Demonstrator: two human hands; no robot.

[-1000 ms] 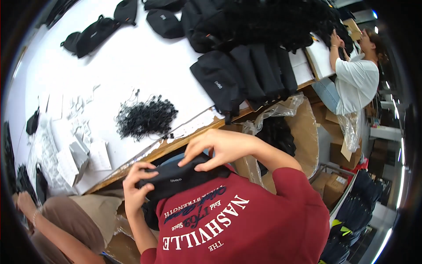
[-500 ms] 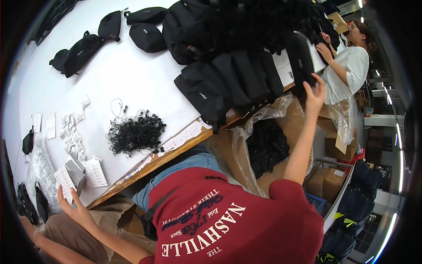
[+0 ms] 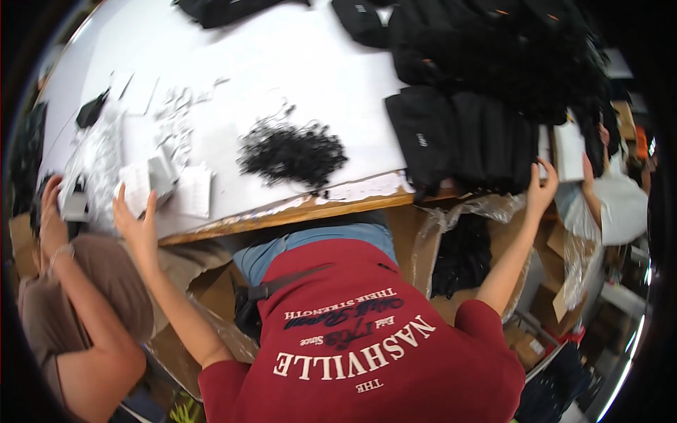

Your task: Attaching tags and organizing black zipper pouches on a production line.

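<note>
My left hand is open at the table's near left, its fingers spread beside a stack of white printed cards. Whether a fingertip touches the cards I cannot tell. More white cards lie just to the right. My right hand is raised at the right end of a row of black fabric bags, thumb and fingers curved apart, with nothing visible between them. Between my hands, set back from the table edge, lies a tangled heap of black tag strings.
A co-worker's arm with a bracelet is close on my left; another person's hand is at the right. More black bags pile up behind the row. A plastic-lined carton stands below the wooden table edge. Clear plastic lies far left.
My view has turned, so the table sits more level. The right hand has moved down from a dark bag held up by the other person to the row's end. My left hand stays by the cards.
</note>
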